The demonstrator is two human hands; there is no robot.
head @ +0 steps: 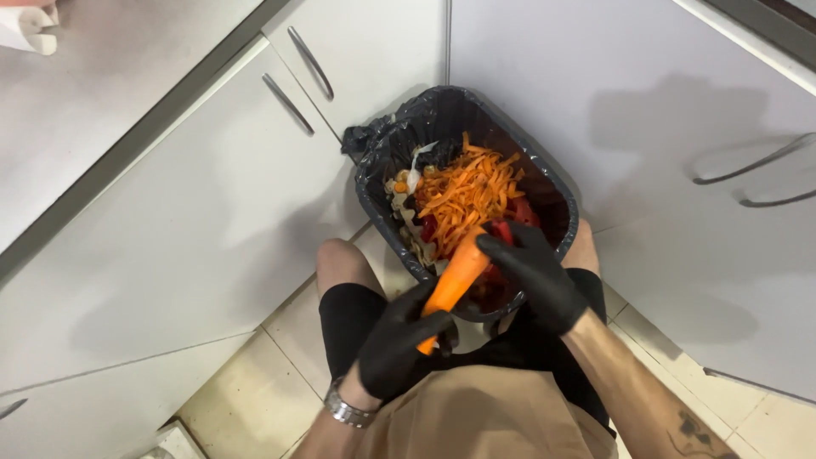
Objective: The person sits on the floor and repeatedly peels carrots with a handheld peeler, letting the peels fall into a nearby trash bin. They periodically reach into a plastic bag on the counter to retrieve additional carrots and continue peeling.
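My left hand (398, 344), in a black glove, grips the lower end of an orange carrot (455, 276) held over a bin. My right hand (537, 276), also black-gloved, rests on the carrot's upper end and holds a red peeler (503, 231) against it. Just beyond my knees stands the black-lined waste bin (557, 191), holding a heap of orange carrot peelings (467, 191), pale scraps and some red pieces.
White cabinet doors with metal handles (310, 61) stand to the left and behind the bin, and more doors with handles (752, 174) on the right. Beige floor tiles (246, 399) lie below. My knees (340, 255) flank the bin.
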